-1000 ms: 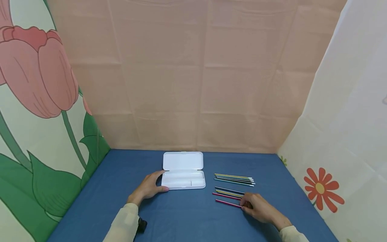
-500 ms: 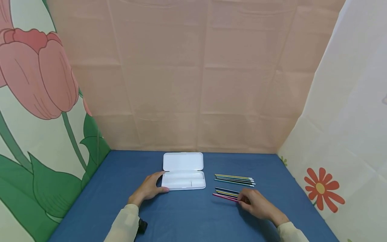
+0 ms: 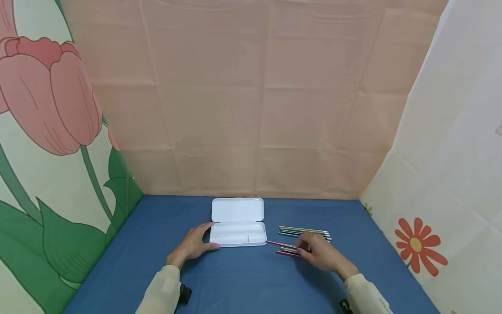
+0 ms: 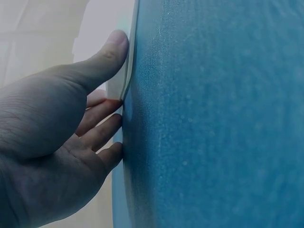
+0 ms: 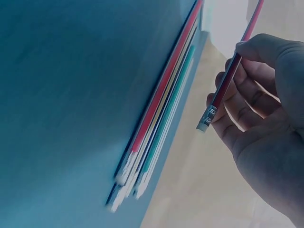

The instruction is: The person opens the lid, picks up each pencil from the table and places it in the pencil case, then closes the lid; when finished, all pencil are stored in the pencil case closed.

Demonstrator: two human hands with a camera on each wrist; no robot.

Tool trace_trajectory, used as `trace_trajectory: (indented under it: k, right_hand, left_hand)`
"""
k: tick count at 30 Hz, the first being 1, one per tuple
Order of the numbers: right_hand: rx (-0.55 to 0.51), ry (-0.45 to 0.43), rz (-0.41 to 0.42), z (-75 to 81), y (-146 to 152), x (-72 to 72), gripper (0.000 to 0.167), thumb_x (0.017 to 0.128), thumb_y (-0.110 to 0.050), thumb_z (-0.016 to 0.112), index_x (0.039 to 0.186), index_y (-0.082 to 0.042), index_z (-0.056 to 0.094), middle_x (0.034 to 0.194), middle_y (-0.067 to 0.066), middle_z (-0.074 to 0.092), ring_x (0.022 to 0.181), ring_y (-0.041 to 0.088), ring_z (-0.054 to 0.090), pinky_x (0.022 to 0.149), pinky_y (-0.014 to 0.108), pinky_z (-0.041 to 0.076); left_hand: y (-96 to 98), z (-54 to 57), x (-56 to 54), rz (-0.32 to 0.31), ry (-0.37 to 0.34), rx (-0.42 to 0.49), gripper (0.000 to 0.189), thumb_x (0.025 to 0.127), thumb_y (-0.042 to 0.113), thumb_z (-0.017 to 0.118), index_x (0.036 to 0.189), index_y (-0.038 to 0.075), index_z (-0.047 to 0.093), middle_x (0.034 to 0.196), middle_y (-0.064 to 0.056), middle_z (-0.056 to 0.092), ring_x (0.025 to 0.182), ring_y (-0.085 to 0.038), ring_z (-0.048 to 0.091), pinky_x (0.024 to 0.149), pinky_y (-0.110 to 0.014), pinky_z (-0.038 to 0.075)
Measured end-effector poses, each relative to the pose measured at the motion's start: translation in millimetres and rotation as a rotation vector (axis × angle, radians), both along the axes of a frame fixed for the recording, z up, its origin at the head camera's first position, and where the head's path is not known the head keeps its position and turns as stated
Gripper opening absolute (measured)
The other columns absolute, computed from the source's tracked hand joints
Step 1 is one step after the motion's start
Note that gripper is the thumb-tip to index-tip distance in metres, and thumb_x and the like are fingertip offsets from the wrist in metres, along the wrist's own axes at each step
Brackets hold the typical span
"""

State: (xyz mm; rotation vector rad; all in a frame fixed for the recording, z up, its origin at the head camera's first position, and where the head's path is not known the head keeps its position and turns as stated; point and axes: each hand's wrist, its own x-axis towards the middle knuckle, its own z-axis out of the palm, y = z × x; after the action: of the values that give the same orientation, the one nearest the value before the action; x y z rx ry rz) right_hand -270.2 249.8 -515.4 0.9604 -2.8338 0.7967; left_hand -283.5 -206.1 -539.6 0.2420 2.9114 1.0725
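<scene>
In the head view a white pencil case [image 3: 228, 235] lies with its lid [image 3: 237, 209] raised back. My left hand [image 3: 192, 244] holds the case's left end, thumb at the front corner and a finger at the back; the left wrist view shows the thumb [image 4: 111, 52] on the rim. My right hand [image 3: 322, 253] pinches a dark red pencil [image 5: 232, 73] near its white eraser end. That pencil is lifted above the table, its far tip close to the case's right front corner. Below it lies a group of pencils [image 3: 288, 254], partly hidden by the hand.
Behind the right hand lies a second bundle of pencils [image 3: 302, 229], yellow and green among them. A blue cloth [image 3: 235, 279] covers the table. Beige fabric [image 3: 255, 109] hangs at the back, with printed flower panels left and right.
My right hand has lifted the dark red pencil off the front of the group and carried it left and back towards the case. The left hand has stayed put.
</scene>
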Motion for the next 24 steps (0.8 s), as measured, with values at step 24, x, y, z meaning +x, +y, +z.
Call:
trace_trajectory:
  k: [24]
  right_hand:
    - [0.006, 0.067, 0.038, 1.2, -80.1, -49.1, 0.005, 0.108, -0.011, 0.077, 0.11, -0.01, 0.081, 0.096, -0.007, 0.072, 0.085, 0.002, 0.06, 0.077, 0.024, 0.057]
  left_hand:
    - [-1.0, -3.3, -1.7, 0.011, -0.018, -0.003, 0.089, 0.095, 0.032, 0.094, 0.167, 0.003, 0.051, 0.172, -0.028, 0.052, 0.162, -0.054, 0.047, 0.131, -0.074, 0.04]
